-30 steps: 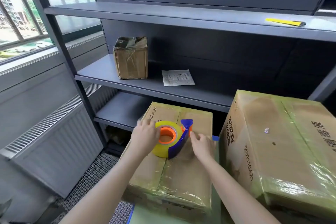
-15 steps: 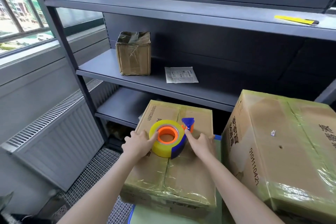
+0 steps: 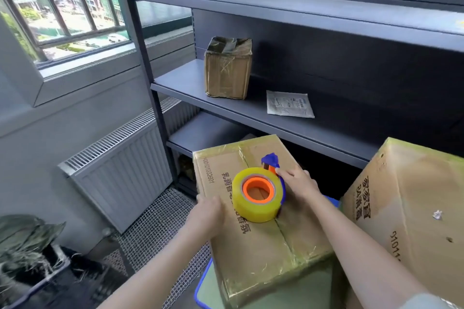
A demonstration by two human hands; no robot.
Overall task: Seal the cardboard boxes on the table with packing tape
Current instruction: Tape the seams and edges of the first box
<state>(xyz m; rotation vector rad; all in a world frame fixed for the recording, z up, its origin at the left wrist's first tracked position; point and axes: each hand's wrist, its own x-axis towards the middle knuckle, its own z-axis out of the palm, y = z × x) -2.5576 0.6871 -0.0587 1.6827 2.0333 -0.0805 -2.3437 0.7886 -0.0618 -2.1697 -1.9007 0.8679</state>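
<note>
A cardboard box (image 3: 256, 243) with a taped top lies in front of me on a green table (image 3: 283, 293). On it stands a yellow tape roll (image 3: 256, 206) with an orange core in a blue dispenser (image 3: 270, 160). My right hand (image 3: 296, 180) grips the dispenser at the roll's right side. My left hand (image 3: 209, 211) rests on the box's left edge, just left of the roll, fingers curled over the edge. A bigger taped box (image 3: 411, 211) stands at the right.
Grey metal shelves (image 3: 251, 110) rise behind the boxes, holding a small taped box (image 3: 228, 68) and a white paper packet (image 3: 290, 104). A radiator (image 3: 120, 165) and a window are at the left. A dark bin (image 3: 30, 258) stands at the lower left on a mesh floor.
The view has swung left. My left hand has come off the tape roll and moved down to the box's left edge. My right hand stays on the dispenser.
</note>
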